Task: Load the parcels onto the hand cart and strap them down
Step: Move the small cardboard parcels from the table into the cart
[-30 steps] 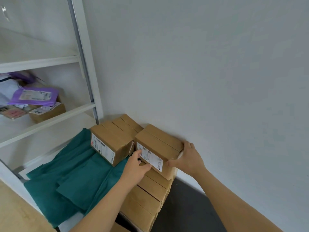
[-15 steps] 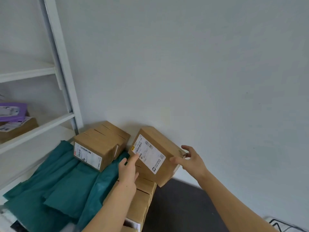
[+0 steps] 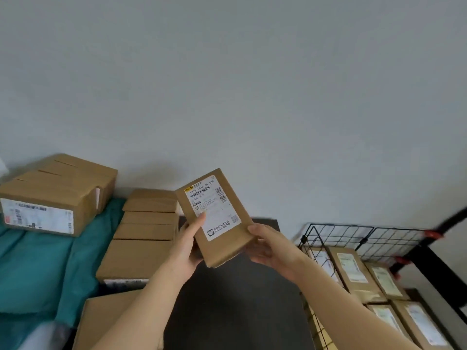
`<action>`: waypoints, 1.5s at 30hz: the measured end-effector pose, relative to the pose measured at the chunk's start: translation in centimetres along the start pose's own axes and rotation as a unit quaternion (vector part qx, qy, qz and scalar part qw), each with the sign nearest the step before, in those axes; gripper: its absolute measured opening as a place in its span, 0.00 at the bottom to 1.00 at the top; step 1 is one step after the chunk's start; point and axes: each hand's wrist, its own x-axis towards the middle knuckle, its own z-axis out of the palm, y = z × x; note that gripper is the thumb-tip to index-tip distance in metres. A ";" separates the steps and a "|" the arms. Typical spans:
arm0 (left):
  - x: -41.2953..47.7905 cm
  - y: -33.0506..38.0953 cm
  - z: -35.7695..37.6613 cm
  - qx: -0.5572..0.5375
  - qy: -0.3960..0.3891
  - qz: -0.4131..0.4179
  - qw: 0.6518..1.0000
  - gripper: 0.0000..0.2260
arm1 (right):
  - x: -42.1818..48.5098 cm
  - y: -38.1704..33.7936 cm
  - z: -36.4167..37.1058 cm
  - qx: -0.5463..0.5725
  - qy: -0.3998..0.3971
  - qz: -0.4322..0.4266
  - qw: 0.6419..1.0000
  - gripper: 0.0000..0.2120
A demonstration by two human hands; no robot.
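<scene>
A brown cardboard parcel [image 3: 216, 219] is held up in front of the pale wall [image 3: 227, 84], tilted so its top leans left, with its white shipping label [image 3: 207, 195] facing the camera. Both hands grasp it. The left hand [image 3: 187, 246] takes the lower left edge, thumb pressed flat on the label and fingers behind. The right hand [image 3: 271, 248] cups the lower right corner, fingers wrapped underneath. The parcel hangs above the far edge of a dark surface [image 3: 235, 299], touching nothing but the hands.

Along the left edge of that surface stands a stack of boxes [image 3: 144, 238], plain cardboard, stepped in layers. Left of the stack a teal cloth [image 3: 32, 261] is spread. A larger box [image 3: 55, 193] with a label on its near side sits on the cloth's far part, close to the wall.

Off the right edge of the dark surface is the hand cart [image 3: 338, 236] — a black wire-grid basket with red clips [image 3: 433, 234] at its far rim. Labelled parcels [image 3: 352, 271] lie flat inside it, side by side in rows. A black bar at the far right is blurred — it may be part of the cart's frame.
</scene>
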 end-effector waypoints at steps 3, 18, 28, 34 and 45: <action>0.1 -2.2 1.1 0.026 -0.004 -0.022 0.999 0.18 | -2.0 1.9 -1.9 0.011 0.014 0.042 0.999 0.15; 1.8 -8.6 12.1 0.152 -0.105 -0.039 0.982 0.32 | -6.6 6.2 -12.5 0.041 0.102 0.051 0.993 0.23; 5.6 -16.3 25.5 0.161 -0.099 -0.046 0.981 0.34 | -5.8 9.2 -28.6 0.080 0.114 0.032 0.990 0.25; 8.9 -23.7 35.7 0.183 -0.094 -0.074 0.976 0.29 | -4.4 10.9 -40.9 0.055 0.106 0.033 0.992 0.18; 13.0 -35.3 37.1 0.262 0.048 -0.242 0.933 0.17 | 2.7 19.9 -48.7 0.005 -0.001 0.197 0.980 0.26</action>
